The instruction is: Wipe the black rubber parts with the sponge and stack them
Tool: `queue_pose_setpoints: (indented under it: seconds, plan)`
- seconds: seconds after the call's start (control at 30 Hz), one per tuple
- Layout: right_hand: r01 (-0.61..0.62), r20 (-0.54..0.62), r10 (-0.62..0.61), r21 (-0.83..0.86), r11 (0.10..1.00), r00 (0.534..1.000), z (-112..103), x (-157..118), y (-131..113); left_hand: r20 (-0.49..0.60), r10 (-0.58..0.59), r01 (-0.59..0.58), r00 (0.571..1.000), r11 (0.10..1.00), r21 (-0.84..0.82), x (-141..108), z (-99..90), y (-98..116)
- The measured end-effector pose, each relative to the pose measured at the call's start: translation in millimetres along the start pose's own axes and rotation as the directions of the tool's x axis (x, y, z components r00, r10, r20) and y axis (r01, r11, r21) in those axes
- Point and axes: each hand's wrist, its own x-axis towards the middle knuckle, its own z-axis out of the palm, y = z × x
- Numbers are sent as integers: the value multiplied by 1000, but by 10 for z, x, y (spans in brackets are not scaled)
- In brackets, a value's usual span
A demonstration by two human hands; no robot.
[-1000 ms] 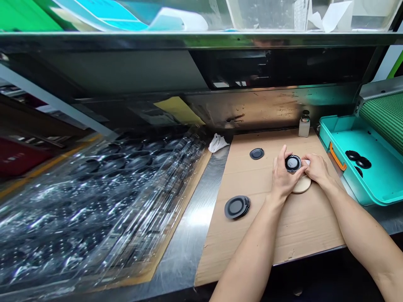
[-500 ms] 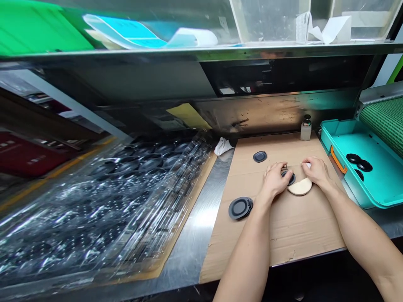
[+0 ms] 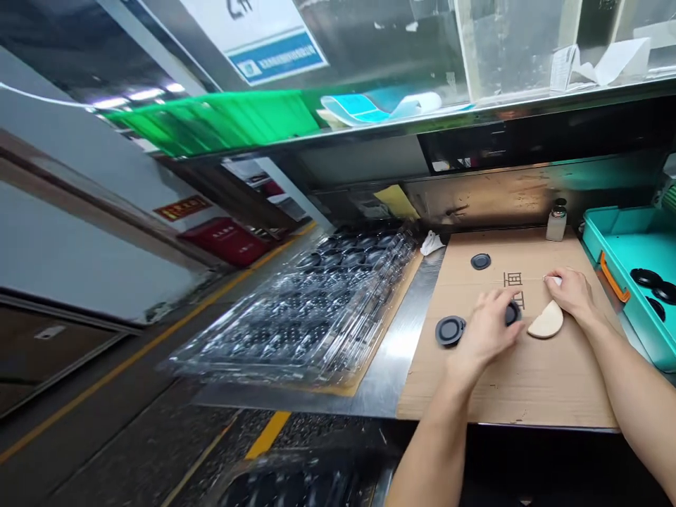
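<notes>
My left hand (image 3: 489, 325) is over the cardboard, slightly blurred, its thumb and fingers curled around a small black round disc (image 3: 512, 314). My right hand (image 3: 571, 291) is closed in a pinch, with a bit of a small white piece (image 3: 555, 281) showing at its fingertips; its kind is unclear. Beside the right hand, a cream half-round pad (image 3: 547, 322) lies flat on the cardboard sheet (image 3: 533, 391). To the left of my left hand sits a short stack of dark round discs (image 3: 450, 330). A single dark disc (image 3: 480, 261) lies farther back.
A teal bin (image 3: 615, 243) with black round parts (image 3: 645, 278) stands at the right. A small bottle (image 3: 556, 220) is at the back edge. Stacked clear plastic trays (image 3: 296, 310) cover the left of the bench, near a crumpled white tissue (image 3: 432, 243). A shelf runs above.
The view has swung left. My left hand has moved left and nearer to me with the black disc, uncovering printed marks on the cardboard. My right hand stays beside the half-round pad.
</notes>
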Motion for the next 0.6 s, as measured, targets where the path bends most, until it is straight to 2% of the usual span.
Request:
queue_pose_setpoints:
  seconds: [0.07, 0.13, 0.23, 0.3, 0.43, 0.5, 0.6]
  plan:
    - [-8, 0, 8, 3, 1000, 1000, 4, -8, -17, -62, -29, 30, 998, 999, 21, -280, -257, -185]
    - [-7, -6, 7, 9, 1000, 1000, 8, -21, -29, -79, -117, 122, 990, 990, 63, -468, -470, -429]
    - [-8, -3, 8, 20, 1000, 1000, 24, -44, -27, -17, -217, 218, 976, 969, 117, -552, -630, -726]
    - [-21, -1, 21, 27, 999, 1000, 39, -52, -19, 50, -229, 221, 972, 965, 140, -526, -631, -810]
    - [-69, 47, 68, 27, 997, 997, -22, -44, -93, 172, -189, 166, 967, 976, 139, -421, -517, -791]
    - [-35, 39, 35, -5, 999, 999, -171, -103, -205, 221, -180, 151, 959, 978, 140, -362, -470, -782]
    - [128, -136, -123, 30, 991, 983, -546, -475, -378, 275, -188, 145, 943, 974, 172, -287, -467, -813]
